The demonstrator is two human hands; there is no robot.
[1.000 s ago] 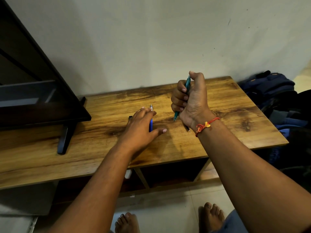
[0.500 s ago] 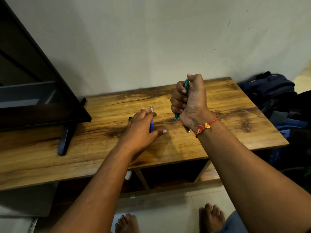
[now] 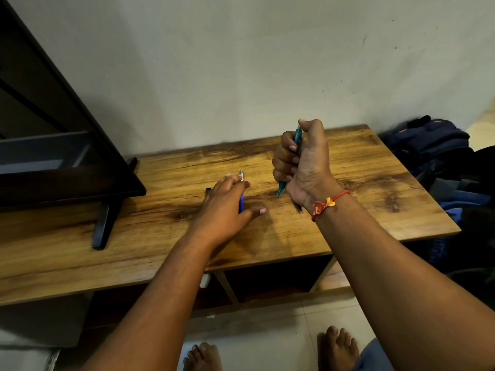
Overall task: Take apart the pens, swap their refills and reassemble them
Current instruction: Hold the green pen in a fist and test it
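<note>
My right hand (image 3: pixel 301 162) grips a teal pen (image 3: pixel 296 136) in a fist, held upright above the wooden table (image 3: pixel 375 183), thumb on its top end and tip pointing down. My left hand (image 3: pixel 225 207) lies flat on the table over a blue pen (image 3: pixel 241 206) with a silver tip; the fingers rest on it. A small dark piece (image 3: pixel 208 190) pokes out at the left of that hand. Another dark pen tip (image 3: pixel 300 208) shows on the table under my right wrist, mostly hidden.
A dark TV with its stand foot (image 3: pixel 103 226) occupies the table's left part. Bags (image 3: pixel 439 151) are piled on the floor to the right of the table. The wall runs along the back edge. My bare feet stand on the tiled floor below.
My right thumb has pressed down on the teal pen's top end, so less of the pen sticks out above the fist. The left hand has stayed on the blue pen.
</note>
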